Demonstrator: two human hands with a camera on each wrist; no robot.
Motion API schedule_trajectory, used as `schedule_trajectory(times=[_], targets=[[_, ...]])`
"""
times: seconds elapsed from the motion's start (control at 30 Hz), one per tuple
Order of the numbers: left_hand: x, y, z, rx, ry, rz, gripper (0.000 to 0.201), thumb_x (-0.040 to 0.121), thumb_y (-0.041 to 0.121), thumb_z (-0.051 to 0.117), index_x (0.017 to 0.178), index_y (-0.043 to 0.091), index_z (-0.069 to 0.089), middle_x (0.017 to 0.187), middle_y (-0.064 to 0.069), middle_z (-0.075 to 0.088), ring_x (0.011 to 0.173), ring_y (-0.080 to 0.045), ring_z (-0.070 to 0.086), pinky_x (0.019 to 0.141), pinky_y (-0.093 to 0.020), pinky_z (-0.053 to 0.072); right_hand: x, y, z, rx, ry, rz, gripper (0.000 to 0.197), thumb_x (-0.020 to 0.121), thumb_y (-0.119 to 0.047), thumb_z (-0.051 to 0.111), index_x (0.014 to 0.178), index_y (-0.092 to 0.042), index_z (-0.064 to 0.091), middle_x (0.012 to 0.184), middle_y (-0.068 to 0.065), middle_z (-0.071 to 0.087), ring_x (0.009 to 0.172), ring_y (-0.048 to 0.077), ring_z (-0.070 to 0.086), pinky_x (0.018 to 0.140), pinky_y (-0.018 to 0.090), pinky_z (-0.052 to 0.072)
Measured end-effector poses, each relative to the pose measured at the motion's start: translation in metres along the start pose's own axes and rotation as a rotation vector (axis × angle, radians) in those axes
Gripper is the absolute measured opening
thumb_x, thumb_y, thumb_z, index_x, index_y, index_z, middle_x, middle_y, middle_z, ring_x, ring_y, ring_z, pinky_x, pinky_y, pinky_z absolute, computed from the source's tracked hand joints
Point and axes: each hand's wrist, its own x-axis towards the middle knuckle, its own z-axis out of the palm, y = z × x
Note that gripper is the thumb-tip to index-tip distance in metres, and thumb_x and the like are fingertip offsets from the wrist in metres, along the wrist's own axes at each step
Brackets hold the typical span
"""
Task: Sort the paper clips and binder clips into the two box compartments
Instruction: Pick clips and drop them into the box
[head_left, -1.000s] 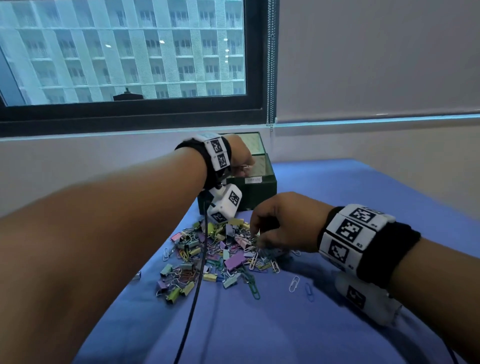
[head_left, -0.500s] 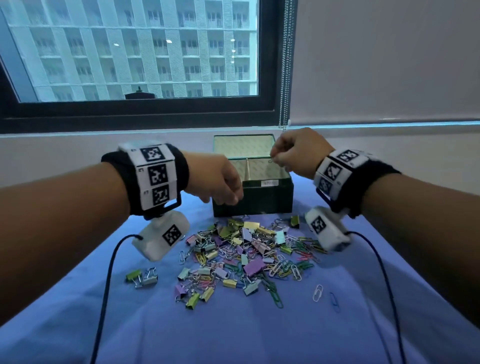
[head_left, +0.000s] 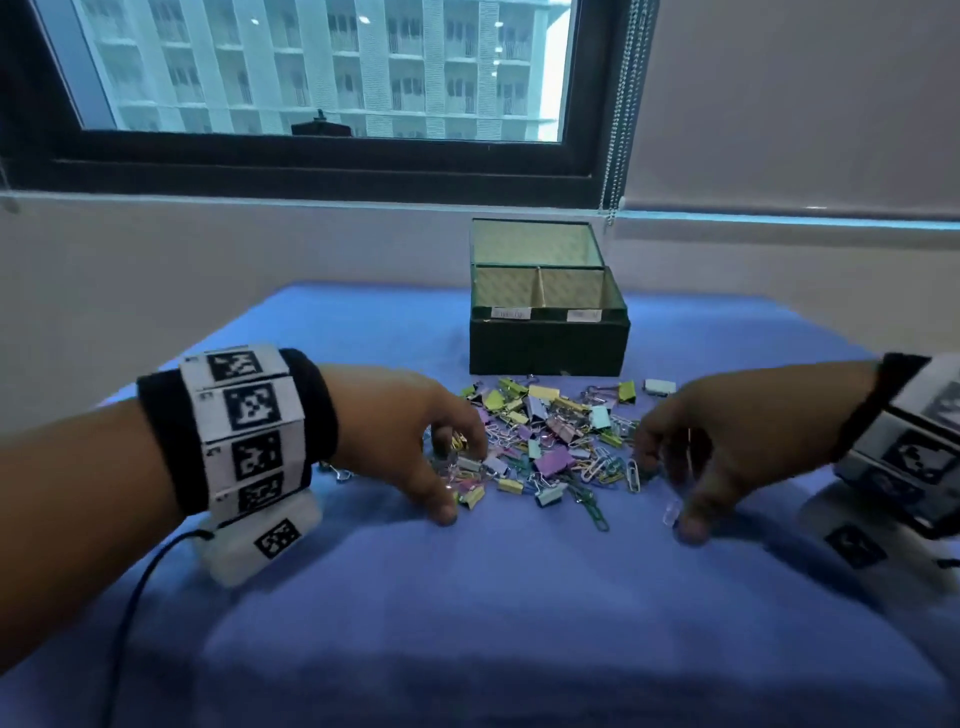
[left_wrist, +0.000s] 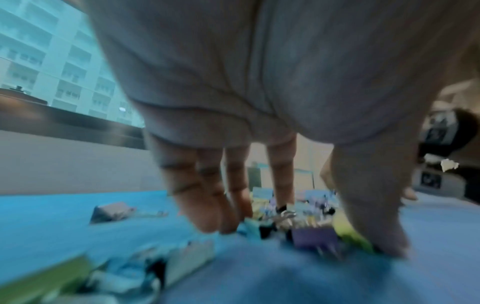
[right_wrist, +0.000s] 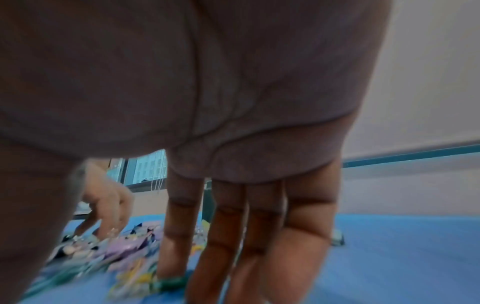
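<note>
A heap of pastel binder clips and coloured paper clips lies on the blue cloth in front of a dark green box. The box has two labelled compartments, and its glass lid stands open. My left hand reaches down into the heap's left edge with fingers and thumb spread. Its thumb rests on a green clip beside a purple binder clip. At the heap's right edge my right hand points its fingers straight down. Its index tip touches a green paper clip. A white paper clip lies by its thumb.
Stray binder clips lie left of the heap, partly behind my left wrist. A black cable trails from the left wrist camera across the blue cloth. A wall and a window sill stand right behind the box.
Both hands have dropped from the box back to the heap. The right hand was over the right compartment half a second ago and is now down at the heap's right edge.
</note>
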Motion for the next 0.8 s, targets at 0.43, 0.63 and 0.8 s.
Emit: schedule_trajectory(times=[0.43,0.63,0.8], targets=[[0.008,-0.014,0.003,0.018,0.414,-0.029,0.009,0.089,0.035,0.063,0.094,0.029,0.067,0.080,0.019,0.061,0.082,-0.008,0.060,0.075,-0.025,0.045,0.014,0.018,0.023,0.162,0.309,-0.102,0.017,0.072,-0.039,0.079,0.080,-0.032,0.065,0.072,-0.015,0.068,0.064,0.001,0.060,0.067,0.025,0.050],[0.007,-0.014,0.003,-0.002,0.445,-0.030,0.006,0.089,0.030,0.064,0.095,0.029,0.065,0.089,0.016,0.061,0.088,-0.009,0.061,0.080,-0.027,0.048,0.016,0.012,0.025,0.156,0.277,-0.154,0.011,0.076,-0.031,0.080,0.080,-0.030,0.069,0.069,-0.009,0.070,0.065,0.010,0.064,0.068,0.028,0.051],[0.006,-0.012,0.006,-0.023,0.376,0.018,0.019,0.076,0.041,0.078,0.094,0.037,0.072,0.108,0.012,0.055,0.096,-0.005,0.056,0.090,-0.030,0.047,0.016,0.019,0.020,0.223,0.454,-0.149,0.007,0.084,-0.028,0.071,0.078,-0.032,0.068,0.065,-0.009,0.069,0.054,0.008,0.061,0.061,0.025,0.052]])
